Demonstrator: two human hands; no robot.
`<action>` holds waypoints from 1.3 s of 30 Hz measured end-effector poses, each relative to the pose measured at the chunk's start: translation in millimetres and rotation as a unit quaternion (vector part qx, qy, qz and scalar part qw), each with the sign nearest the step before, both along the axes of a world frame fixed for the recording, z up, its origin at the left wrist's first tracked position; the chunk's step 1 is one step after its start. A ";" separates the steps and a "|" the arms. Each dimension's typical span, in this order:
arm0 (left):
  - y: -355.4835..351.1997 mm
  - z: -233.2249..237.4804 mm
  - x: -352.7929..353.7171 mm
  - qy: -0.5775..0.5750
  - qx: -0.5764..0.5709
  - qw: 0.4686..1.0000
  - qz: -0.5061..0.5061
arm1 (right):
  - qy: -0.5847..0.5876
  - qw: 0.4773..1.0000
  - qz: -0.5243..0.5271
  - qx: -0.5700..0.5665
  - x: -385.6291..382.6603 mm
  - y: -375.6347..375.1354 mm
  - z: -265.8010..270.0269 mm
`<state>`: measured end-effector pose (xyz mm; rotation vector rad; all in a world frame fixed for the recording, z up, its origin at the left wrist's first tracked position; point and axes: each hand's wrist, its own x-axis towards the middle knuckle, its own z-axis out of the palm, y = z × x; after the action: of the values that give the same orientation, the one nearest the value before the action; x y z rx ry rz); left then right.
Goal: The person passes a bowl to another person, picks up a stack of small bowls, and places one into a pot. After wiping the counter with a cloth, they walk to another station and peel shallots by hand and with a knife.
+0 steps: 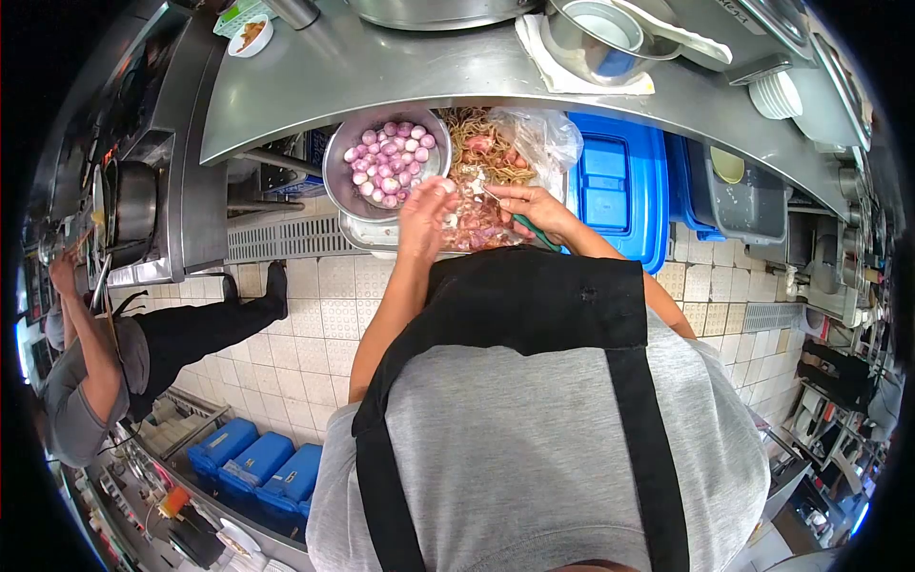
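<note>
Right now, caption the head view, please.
Left hand and right hand, holding a green-handled knife, over a tray of shallot skins beside a bowl of peeled shallots.

The right hand (pixel 530 208) hides most of the green-handled knife (pixel 527 229), and its blade is too small to make out. Whatever the left hand (pixel 425 215) pinches is covered by its fingers. Below both wrists, the apron (pixel 534 286) covers the near edge of the tray (pixel 357 234).

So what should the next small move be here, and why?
Probably the left hand should tip over the bowl and drop in any peeled shallot it has; I cannot see one. It sits at the bowl's rim, peeled shallots lie inside, and the right hand holds a knife over the tray of skins.
</note>
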<state>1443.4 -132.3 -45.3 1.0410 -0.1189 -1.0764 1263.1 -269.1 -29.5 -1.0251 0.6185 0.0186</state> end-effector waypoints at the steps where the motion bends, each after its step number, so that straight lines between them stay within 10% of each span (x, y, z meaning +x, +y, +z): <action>1: -2.4 -1.9 6.3 -0.077 -0.020 0.996 0.036 | 0.016 1.000 0.000 0.006 -2.8 -0.5 -5.9; 4: -7.0 1.8 26.0 -0.393 0.060 0.913 0.092 | 0.066 0.998 -0.005 0.011 -9.3 -1.4 -18.0; 5: -6.9 8.5 30.6 -0.651 0.140 0.737 0.116 | 0.083 0.996 -0.007 0.010 -10.7 -1.3 -18.6; 9: -38.1 33.0 15.0 -0.556 0.077 0.827 0.014 | 0.065 0.998 -0.007 0.018 -16.5 0.9 -16.0; 18: -109.8 -9.3 -18.6 -0.637 0.066 0.748 -0.177 | 0.094 0.994 -0.051 0.016 -45.9 3.8 -30.4; 39: -103.9 -16.9 -38.1 -0.557 0.221 0.792 -0.117 | 0.115 0.986 -0.087 -0.079 12.1 -38.0 -3.4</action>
<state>1405.3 -236.2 -62.2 2.0424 -1.0117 -0.5625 1275.2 -307.2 -32.8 -1.1268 0.9312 -0.0674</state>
